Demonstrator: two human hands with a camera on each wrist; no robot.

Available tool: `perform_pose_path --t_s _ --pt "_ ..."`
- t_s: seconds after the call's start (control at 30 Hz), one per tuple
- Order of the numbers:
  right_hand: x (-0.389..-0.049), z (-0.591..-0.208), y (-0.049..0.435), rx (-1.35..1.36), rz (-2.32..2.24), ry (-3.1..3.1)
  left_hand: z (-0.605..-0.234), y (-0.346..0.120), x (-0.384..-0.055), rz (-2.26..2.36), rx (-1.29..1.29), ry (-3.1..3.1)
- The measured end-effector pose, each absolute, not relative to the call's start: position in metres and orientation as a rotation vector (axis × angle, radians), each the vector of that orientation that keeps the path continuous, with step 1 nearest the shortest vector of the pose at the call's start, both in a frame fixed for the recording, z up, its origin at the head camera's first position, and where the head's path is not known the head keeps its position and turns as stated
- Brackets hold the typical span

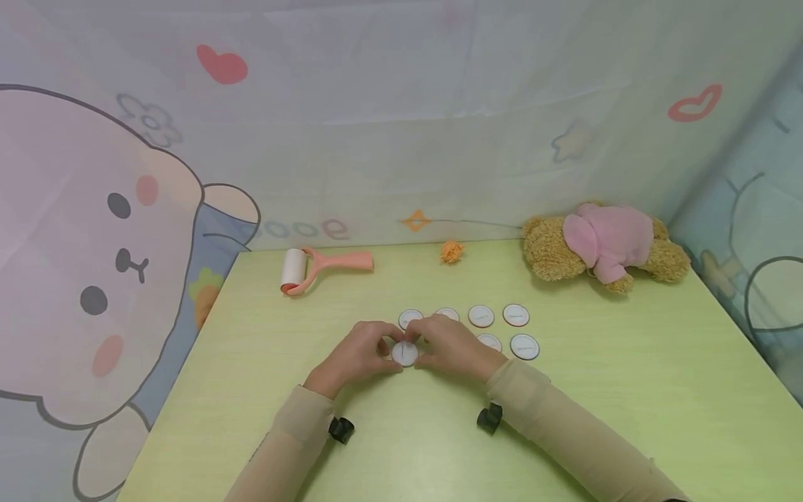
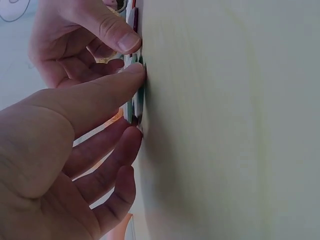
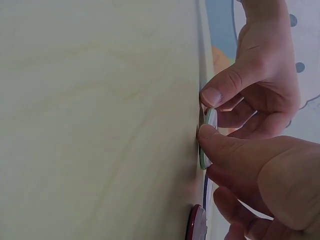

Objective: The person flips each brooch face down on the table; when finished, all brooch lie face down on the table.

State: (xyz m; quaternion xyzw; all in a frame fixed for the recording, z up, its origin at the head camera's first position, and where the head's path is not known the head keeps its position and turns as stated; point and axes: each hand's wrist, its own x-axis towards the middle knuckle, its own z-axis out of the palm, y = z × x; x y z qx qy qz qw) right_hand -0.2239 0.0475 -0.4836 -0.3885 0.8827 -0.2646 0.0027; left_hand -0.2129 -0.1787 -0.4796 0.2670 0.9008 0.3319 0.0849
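A round white disc (image 1: 405, 353) with a small dark mark on top lies at the near left end of a group of similar discs. My left hand (image 1: 357, 355) holds its left side between thumb and fingers. From the other side my right hand (image 1: 458, 348) pinches it too, thumb nearest me. The edge of the disc (image 3: 203, 159) looks green in the right wrist view, low over the table. In the left wrist view the left thumb (image 2: 107, 87) lies along a green edge that shows two thin layers.
Several more white discs (image 1: 516, 314) with dark or red rims lie in two rows, partly behind the right hand. Along the back of the table (image 1: 627, 390) are a pink-handled lint roller (image 1: 341, 261), a small orange ball-like thing (image 1: 452, 252) and a teddy bear in pink (image 1: 608, 240).
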Motion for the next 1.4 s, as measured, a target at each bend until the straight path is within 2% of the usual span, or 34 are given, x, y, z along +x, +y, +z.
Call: perform_pose_path --t_s 0.93,1.4 --pt "-0.229 -0.482 0.064 -1.094 -0.823 2.793 -0.479 -0.170 -0.215 0.896 0.835 2.763" --pt "-0.231 -0.484 0.064 -1.151 -0.784 2.787 -0.479 -0.165 -0.217 0.869 0.826 2.774"
